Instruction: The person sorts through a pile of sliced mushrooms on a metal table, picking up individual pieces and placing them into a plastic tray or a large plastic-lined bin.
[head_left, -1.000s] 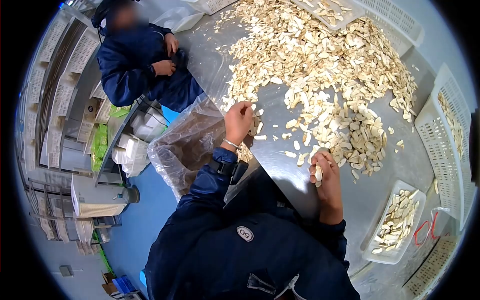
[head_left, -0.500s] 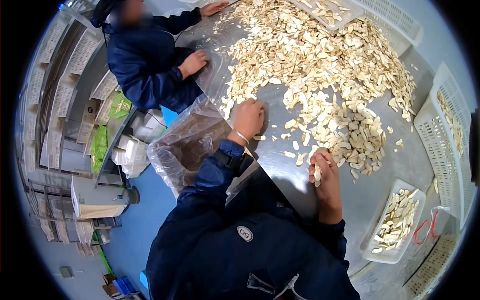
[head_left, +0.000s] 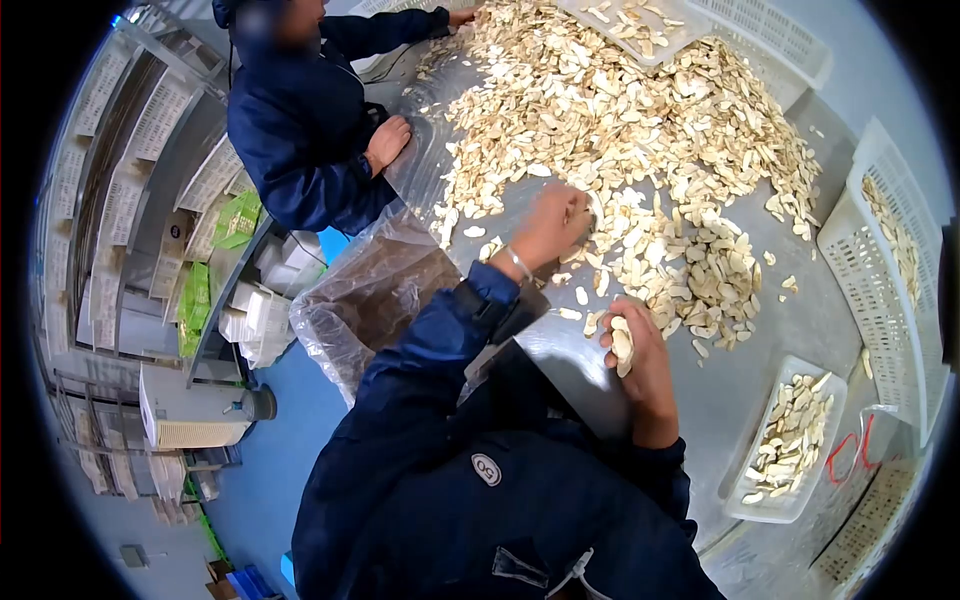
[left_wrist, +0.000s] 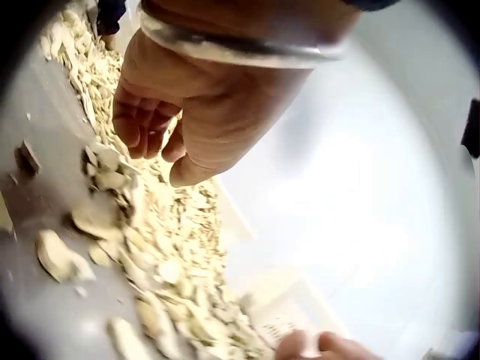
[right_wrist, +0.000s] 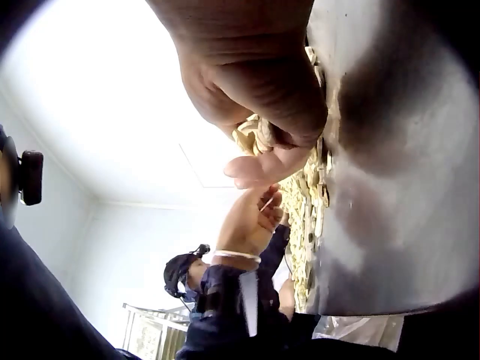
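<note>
Pale dried slices, brown at the edges, form a large heap on the metal table. My left hand reaches over the near edge of the heap, its fingers bent downward. In the left wrist view the left hand has loosely bent fingers, and no slice shows between thumb and fingertips. My right hand holds a few slices in its curled fingers, close over the table near its front edge. The right wrist view shows these slices tucked between the thumb and fingers.
A plastic-lined bin stands below the table edge at left. A clear tray of slices lies at right, beside white perforated baskets. Another tray rests at the back. Another person works at the far left.
My left hand has moved right, from beside the bin to the heap's near edge. The right hand has turned slightly, showing more of its slices. The other person has reached toward the heap.
</note>
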